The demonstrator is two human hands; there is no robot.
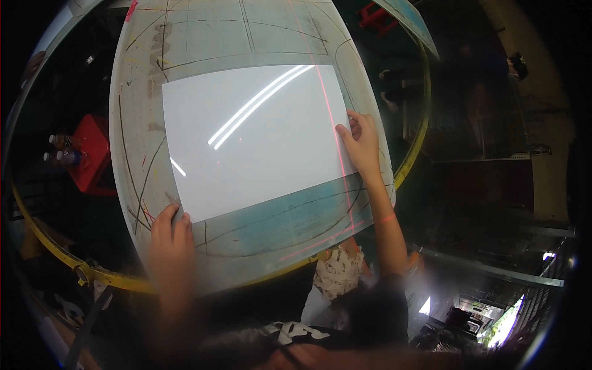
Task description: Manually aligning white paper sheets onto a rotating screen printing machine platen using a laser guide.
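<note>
A glossy white rectangular sheet (265,148) lies on a pale, worn board (277,216), with bright strips of light reflected on it. My right hand (362,145) is at the sheet's right edge, its thumb on top and its fingers curled round the rim. At the near left corner is my left hand (172,237), slightly blurred. Its fingers reach forward over the board and the thumb is close against the corner; I see nothing held in it. A red light line (328,102) runs across the sheet's right side and continues over the board.
A yellow curved rail (126,282) passes around the board. To the left, a red stool (92,154) bears several bottles (68,157). Crumpled cream material (339,271) sits below the near edge. Another board (410,21) and a red stool (377,18) are at the far right.
</note>
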